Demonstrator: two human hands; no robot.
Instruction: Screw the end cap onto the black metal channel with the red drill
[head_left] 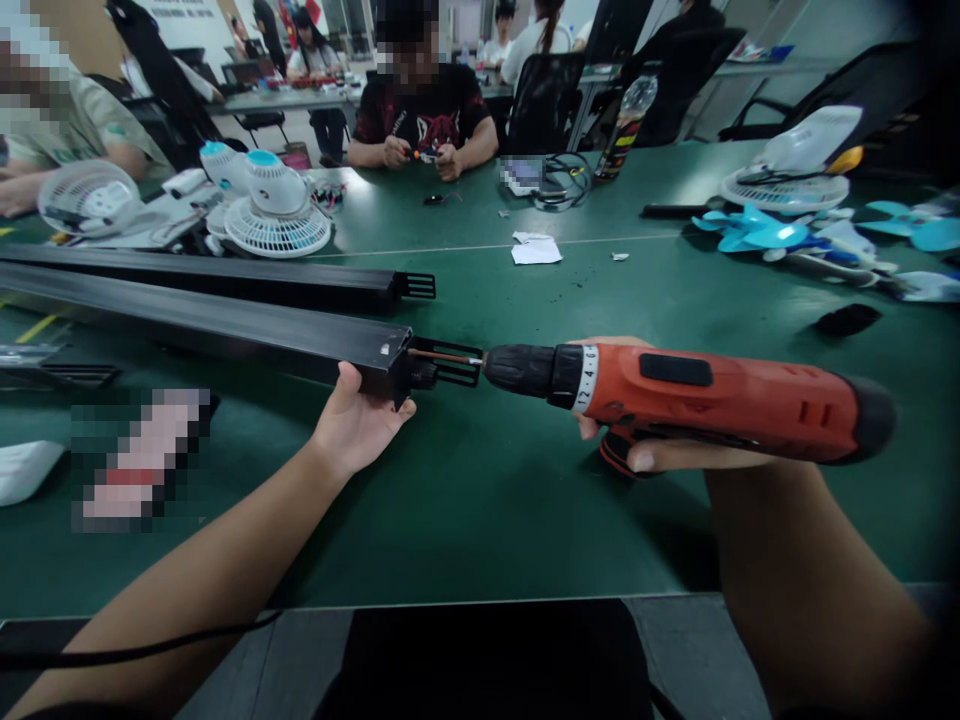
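A red cordless drill (727, 400) lies level in my right hand (675, 455), whose fingers wrap its handle. From its black chuck a long thin bit (450, 357) points left, its tip at the open end of a long black rectangular bar (300, 335). My left hand (364, 425) grips that bar near its end, thumb on the near side and fingers underneath. A slotted black bracket (459, 362) and a small black knob (424, 375) stick out of the bar's end. Behind it lies a second black bar (225, 275) with a similar slotted bracket.
Fan parts (274, 215) stand at the back left, and blue fan blades (757, 230) lie at the right. A bottle (626, 125), a coiled cable (566, 185) and white paper (536, 248) are on the green table (510, 540). A person (424, 115) sits opposite. A blurred-out phone-like object (150, 455) lies left.
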